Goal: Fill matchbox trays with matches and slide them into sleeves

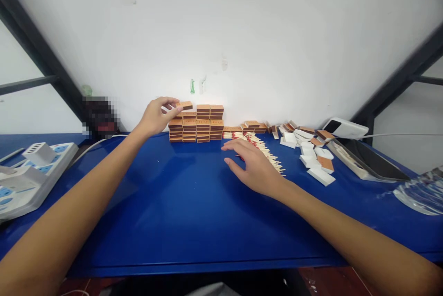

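Note:
Between thumb and fingers, my left hand grips an orange matchbox at the upper left of the stacked matchboxes, which stand in columns against the wall. Whether the held box touches the one below it, I cannot tell. My right hand hovers over the blue table with its fingers apart and nothing in them. Partly covered by it lies a long heap of loose matches with red heads. Behind the heap are more matchboxes, lying along the wall.
To the right, white inner trays and orange sleeves are strewn about. Beyond them sit a white device with a cable, a dark flat tablet-like thing and crumpled clear plastic. A power strip with plugs is at the left.

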`<state>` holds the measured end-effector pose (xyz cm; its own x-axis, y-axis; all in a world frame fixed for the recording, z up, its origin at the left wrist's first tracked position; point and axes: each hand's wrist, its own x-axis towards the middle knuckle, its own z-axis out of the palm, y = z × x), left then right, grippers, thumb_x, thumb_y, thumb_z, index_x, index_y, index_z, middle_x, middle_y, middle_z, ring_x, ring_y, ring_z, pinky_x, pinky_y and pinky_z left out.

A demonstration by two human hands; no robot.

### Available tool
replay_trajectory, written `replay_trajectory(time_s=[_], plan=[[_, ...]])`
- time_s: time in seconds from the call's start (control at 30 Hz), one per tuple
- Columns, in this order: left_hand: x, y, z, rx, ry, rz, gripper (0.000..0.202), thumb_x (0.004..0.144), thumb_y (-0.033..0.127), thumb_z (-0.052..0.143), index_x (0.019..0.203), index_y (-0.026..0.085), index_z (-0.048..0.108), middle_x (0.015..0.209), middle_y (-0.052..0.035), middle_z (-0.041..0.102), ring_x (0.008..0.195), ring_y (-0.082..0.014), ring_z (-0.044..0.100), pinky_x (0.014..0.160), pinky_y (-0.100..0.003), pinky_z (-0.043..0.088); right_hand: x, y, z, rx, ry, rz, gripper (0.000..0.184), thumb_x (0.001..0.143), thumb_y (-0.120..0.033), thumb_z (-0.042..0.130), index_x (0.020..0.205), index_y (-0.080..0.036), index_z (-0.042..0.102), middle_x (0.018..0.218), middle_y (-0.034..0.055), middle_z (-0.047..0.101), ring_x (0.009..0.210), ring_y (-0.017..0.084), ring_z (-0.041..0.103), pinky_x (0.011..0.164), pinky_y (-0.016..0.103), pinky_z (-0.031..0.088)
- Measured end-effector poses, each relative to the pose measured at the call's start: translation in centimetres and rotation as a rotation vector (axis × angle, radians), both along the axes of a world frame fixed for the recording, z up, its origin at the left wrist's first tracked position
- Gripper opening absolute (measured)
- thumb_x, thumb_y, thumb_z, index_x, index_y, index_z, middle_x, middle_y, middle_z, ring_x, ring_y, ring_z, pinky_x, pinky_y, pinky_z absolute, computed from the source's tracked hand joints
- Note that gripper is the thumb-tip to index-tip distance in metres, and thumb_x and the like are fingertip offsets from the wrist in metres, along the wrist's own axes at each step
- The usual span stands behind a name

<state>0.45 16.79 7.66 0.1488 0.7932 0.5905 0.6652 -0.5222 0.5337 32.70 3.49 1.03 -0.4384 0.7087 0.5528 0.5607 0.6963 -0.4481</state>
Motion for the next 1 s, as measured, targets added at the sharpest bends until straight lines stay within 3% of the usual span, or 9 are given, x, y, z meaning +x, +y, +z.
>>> replay_trajectory(time_s=[0.13, 0.43, 0.7, 0.87, 1.0], plan=[[-1.4, 0.6, 0.0, 0.022, 0.061, 0.047, 0.04, 0.092, 0.049, 0.075, 0.118, 0.018, 0.076, 0.12, -0.0109, 0.079, 0.096, -0.0238, 0.071, 0.087, -0.039, 0.057, 0.0, 0.2, -0.7, 0.031, -0.005, 0.019, 0.023, 0.103, -0.025, 0.058, 0.124, -0.026, 0.069, 0.131, 0.0128, 0.071, 0.126, 0.03, 0.067, 0.113, 0.057, 0.054], [1.1, 2.0, -1.3, 0.109, 0.258, 0.03, 0.021, 0.092, 0.041, 0.075, 0.099, 0.022, 0.08, 0.107, -0.0094, 0.08, 0.099, -0.0281, 0.069, 0.091, -0.044, 0.054, 0.3, 0.7, -0.4, 0.011, -0.006, 0.007, 0.017, 0.103, -0.025, 0.059, 0.113, -0.026, 0.073, 0.128, 0.0117, 0.073, 0.121, 0.028, 0.07, 0.105, 0.052, 0.06], [2.3, 2.7, -1.2, 0.181, 0.308, 0.076, 0.011, 0.091, 0.033, 0.072, 0.088, 0.022, 0.076, 0.099, -0.0091, 0.074, 0.099, -0.0296, 0.063, 0.099, -0.05, 0.049, 0.6, 0.8, 0.0, 0.093, -0.032, 0.009, 0.021, 0.101, -0.021, 0.056, 0.106, -0.026, 0.076, 0.121, 0.0111, 0.075, 0.116, 0.029, 0.071, 0.102, 0.052, 0.06], [2.3, 0.0, -0.4, 0.245, 0.329, 0.079, 0.021, 0.095, 0.036, 0.067, 0.104, 0.02, 0.076, 0.111, -0.0125, 0.074, 0.109, -0.033, 0.063, 0.102, -0.051, 0.049, 2.7, 2.5, 1.8, 0.158, -0.08, -0.09, 0.022, 0.102, -0.024, 0.055, 0.101, -0.025, 0.077, 0.112, 0.0117, 0.077, 0.11, 0.03, 0.072, 0.1, 0.05, 0.057], [2.4, -4.9, -1.3, 0.235, 0.399, -0.093, 0.021, 0.101, 0.035, 0.06, 0.104, 0.02, 0.075, 0.105, -0.0109, 0.075, 0.104, -0.0302, 0.065, 0.095, -0.047, 0.052, 7.9, 5.2, 3.6, 0.119, -0.292, -0.416, 0.027, 0.102, -0.031, 0.054, 0.098, -0.02, 0.078, 0.103, 0.0136, 0.078, 0.097, 0.03, 0.07, 0.088, 0.043, 0.053]])
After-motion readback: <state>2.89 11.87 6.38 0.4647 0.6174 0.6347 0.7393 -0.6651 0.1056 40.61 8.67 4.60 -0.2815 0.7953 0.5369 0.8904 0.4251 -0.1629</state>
